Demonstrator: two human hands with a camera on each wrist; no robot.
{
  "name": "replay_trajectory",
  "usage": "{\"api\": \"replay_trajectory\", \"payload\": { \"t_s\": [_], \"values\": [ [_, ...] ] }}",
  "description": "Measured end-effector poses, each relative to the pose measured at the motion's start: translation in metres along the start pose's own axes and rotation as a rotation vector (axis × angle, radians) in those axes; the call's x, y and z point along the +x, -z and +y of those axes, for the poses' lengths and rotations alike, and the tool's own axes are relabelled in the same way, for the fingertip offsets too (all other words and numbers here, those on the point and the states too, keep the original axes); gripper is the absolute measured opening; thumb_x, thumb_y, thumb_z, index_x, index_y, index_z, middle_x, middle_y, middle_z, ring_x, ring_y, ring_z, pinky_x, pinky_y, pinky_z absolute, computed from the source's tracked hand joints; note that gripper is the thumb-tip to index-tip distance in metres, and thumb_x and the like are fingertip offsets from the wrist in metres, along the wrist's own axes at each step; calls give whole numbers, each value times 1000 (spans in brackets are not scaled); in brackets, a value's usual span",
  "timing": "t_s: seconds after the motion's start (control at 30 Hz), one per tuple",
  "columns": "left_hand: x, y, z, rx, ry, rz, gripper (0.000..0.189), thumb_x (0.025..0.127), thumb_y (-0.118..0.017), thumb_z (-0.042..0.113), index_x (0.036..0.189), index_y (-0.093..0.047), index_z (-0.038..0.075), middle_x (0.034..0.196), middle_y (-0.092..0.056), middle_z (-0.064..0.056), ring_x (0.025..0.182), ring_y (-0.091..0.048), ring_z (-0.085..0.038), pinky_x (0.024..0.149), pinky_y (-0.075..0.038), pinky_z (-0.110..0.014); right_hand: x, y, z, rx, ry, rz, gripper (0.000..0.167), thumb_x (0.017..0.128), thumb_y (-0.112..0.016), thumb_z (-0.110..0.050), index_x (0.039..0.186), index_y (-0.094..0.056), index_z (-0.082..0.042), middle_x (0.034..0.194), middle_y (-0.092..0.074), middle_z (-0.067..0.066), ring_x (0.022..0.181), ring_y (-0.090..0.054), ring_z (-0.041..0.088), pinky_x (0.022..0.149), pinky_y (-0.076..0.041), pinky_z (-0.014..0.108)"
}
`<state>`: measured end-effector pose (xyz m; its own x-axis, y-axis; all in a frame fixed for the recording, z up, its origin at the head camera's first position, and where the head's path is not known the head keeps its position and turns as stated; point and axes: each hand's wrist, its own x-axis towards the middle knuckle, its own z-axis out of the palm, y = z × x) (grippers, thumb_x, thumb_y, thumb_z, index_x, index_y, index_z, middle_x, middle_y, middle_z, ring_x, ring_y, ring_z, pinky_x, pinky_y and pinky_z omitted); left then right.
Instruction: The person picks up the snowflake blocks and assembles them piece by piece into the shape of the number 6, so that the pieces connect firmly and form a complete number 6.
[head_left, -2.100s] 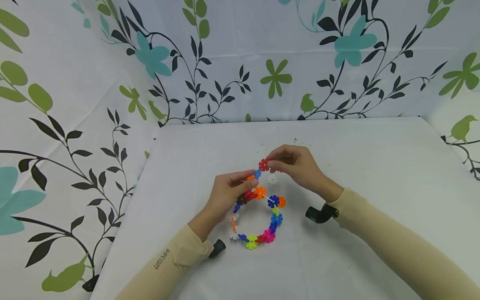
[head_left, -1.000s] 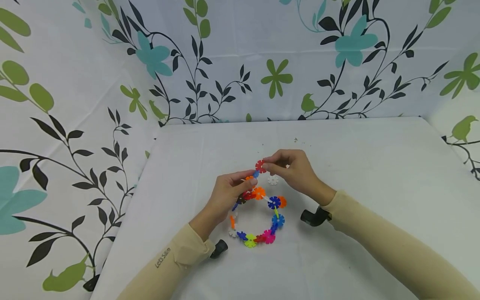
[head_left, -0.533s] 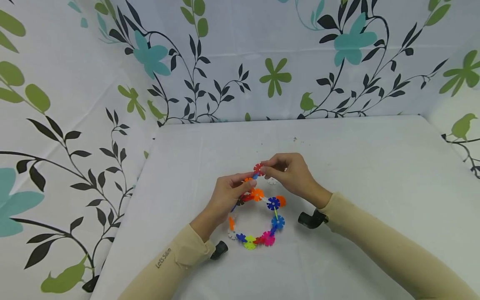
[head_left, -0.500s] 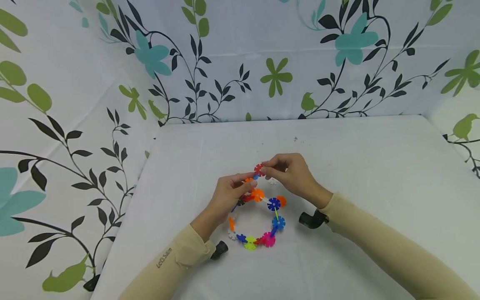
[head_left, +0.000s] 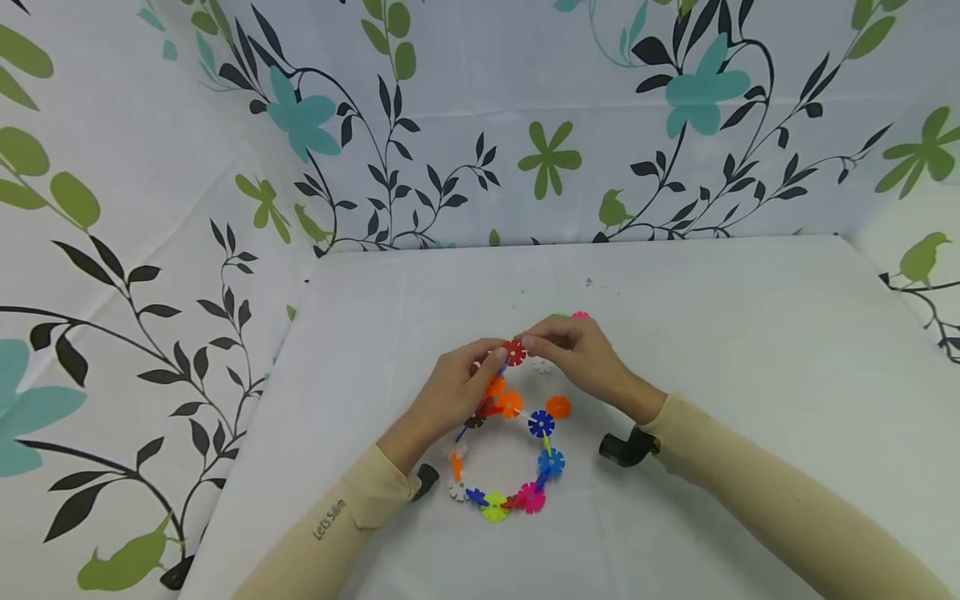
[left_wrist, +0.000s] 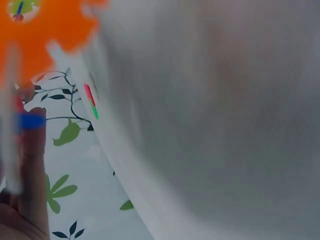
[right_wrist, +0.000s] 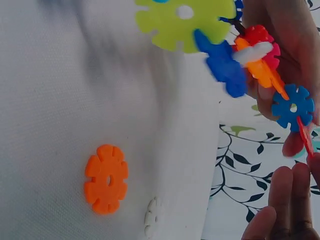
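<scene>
Notched plastic snowflake discs are joined into a many-coloured chain [head_left: 532, 497] that loops below both hands. My left hand [head_left: 441, 396] grips the upper end of this chain, its thumb and fingertips close beside a blue disc [right_wrist: 293, 107] and a red disc [head_left: 515, 352]. From the other side, my right hand [head_left: 581, 358] pinches the red disc at its right edge. In the right wrist view the red disc stands edge-on against the blue disc. An orange disc of the chain [left_wrist: 45, 40] hangs close to the left wrist camera.
A loose orange disc [head_left: 558, 407] lies on the white table [head_left: 750, 333] right of the loop. One white disc [head_left: 542, 365] rests under my right hand. Beyond that hand, a pink disc [head_left: 580, 315] peeks out. Leaf-patterned cloth [head_left: 450, 108] rises behind the table.
My right hand has come down and left with the red disc, closer to my left hand. The left fingers have shifted up the chain. The pink disc has come into sight behind the right hand.
</scene>
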<state>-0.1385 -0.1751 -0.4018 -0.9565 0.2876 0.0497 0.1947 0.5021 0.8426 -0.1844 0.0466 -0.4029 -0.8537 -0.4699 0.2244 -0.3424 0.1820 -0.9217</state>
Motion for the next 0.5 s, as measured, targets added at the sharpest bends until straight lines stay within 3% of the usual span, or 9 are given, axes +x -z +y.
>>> {"api": "replay_trajectory", "payload": {
  "t_s": [0.07,0.17,0.33,0.43,0.5],
  "values": [
    [0,1,0,42,-30,1,35,107,-50,38,129,-66,17,104,-68,1,74,-58,-19,64,-53,-33,0,0,0,-7,0,6,18,102,-62,-16,108,-77,-8,104,-72,6,100,-66,21,91,-55,42],
    [-1,1,-1,67,-36,3,29,108,-50,34,126,-66,17,98,-66,2,70,-57,-18,60,-52,-31,0,2,2,-34,-18,34,24,105,-58,-20,116,-75,-7,104,-71,6,101,-64,22,91,-53,45],
    [-1,4,-2,33,19,26,30,108,-50,35,124,-67,16,107,-68,-1,82,-66,-20,75,-58,-37,4,13,11,-26,-82,118,32,106,-57,-27,128,-69,-8,110,-71,8,104,-65,24,95,-51,54],
    [-2,6,-4,8,48,47,31,107,-50,36,121,-69,16,115,-69,-3,98,-68,-23,89,-56,-43,6,20,18,-18,-136,169,36,105,-57,-31,132,-67,-10,115,-70,10,105,-65,26,94,-50,56],
    [-2,7,-6,-5,62,56,31,107,-50,35,120,-69,15,117,-69,-3,103,-67,-23,92,-55,-44,7,23,21,-25,-171,193,38,105,-57,-34,134,-66,-11,117,-69,10,105,-65,26,93,-50,56]
  ]
}}
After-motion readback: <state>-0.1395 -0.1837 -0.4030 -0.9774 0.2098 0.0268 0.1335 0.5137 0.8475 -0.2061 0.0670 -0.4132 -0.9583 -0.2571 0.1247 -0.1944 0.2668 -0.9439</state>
